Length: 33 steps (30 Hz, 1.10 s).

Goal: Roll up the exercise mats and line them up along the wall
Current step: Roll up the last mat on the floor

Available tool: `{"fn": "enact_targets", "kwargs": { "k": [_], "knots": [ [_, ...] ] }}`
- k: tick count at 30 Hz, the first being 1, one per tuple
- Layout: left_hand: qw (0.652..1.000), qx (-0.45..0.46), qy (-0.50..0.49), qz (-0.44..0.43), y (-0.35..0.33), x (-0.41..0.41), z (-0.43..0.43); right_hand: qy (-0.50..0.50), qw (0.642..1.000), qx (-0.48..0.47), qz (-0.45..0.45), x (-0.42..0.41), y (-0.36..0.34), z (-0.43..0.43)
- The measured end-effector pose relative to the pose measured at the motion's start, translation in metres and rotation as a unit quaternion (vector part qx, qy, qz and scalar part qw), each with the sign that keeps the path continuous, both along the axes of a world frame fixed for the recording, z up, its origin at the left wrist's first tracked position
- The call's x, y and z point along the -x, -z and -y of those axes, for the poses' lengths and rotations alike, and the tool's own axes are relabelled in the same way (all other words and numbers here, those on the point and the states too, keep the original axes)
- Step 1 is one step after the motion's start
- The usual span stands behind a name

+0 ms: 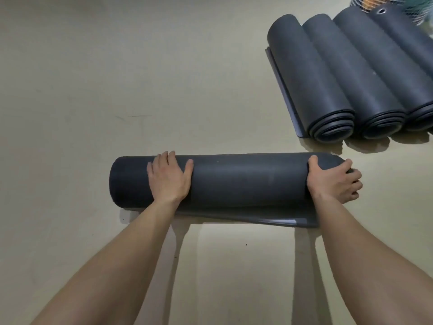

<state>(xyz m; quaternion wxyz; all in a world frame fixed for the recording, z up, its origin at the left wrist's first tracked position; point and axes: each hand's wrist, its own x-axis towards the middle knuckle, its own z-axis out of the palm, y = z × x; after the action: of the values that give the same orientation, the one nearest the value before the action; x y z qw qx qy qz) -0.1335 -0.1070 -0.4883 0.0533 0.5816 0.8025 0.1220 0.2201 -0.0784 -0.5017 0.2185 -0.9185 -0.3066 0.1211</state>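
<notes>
Your left hand (169, 178) lies flat on the rolled mat (246, 181), right hand (334, 180) wrapping its 3 o'clock end. Likely springy foam; clasp both ends.

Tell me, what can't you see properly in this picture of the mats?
Head view only:
- Row of rolled mats: cut by the right edge, so the count is unsure.
- Netted thing: cut by the top edge; cannot tell what it is.
- Held mat: its right end is covered by the right hand.
- Wall: out of view.
</notes>
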Motion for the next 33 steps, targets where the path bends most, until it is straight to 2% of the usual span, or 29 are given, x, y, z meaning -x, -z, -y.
{"fn": "enact_targets", "kwargs": {
  "k": [2,4,6,8,10,15,19,24,30,33],
  "knots": [
    [0.996,0.018,-0.089,-0.005,-0.003,0.04,0.008,0.007,1.0,-0.012,0.002,0.001,0.001,0.0],
    [0.98,0.043,-0.19,0.031,-0.009,0.071,0.018,0.009,1.0,-0.022,0.001,0.005,0.001,0.003],
    [0.946,0.057,-0.291,0.129,-0.013,0.091,0.024,0.008,1.0,-0.027,-0.006,0.01,0.0,0.006],
    [0.915,0.05,-0.332,0.222,-0.013,0.099,0.028,0.005,0.999,-0.026,-0.02,0.013,-0.003,0.008],
    [0.906,0.025,-0.338,0.255,-0.011,0.1,0.03,-0.002,0.999,-0.022,-0.033,0.014,-0.008,0.01],
    [0.904,-0.008,-0.33,0.271,-0.008,0.098,0.032,-0.015,0.998,-0.016,-0.065,0.003,-0.023,0.01],
    [0.914,-0.025,-0.315,0.255,-0.016,0.096,0.027,-0.004,0.995,-0.034,-0.094,0.009,-0.025,0.019],
    [0.933,-0.003,-0.291,0.214,-0.015,0.104,0.029,0.034,0.99,-0.057,-0.121,0.023,-0.02,0.033],
    [0.9,0.016,-0.362,0.24,-0.008,0.108,0.016,0.018,0.993,-0.051,-0.107,0.017,-0.01,0.036],
    [0.918,-0.017,-0.314,0.241,-0.005,0.108,0.013,0.012,0.993,-0.069,-0.097,0.015,-0.004,0.041]
  ]
}}
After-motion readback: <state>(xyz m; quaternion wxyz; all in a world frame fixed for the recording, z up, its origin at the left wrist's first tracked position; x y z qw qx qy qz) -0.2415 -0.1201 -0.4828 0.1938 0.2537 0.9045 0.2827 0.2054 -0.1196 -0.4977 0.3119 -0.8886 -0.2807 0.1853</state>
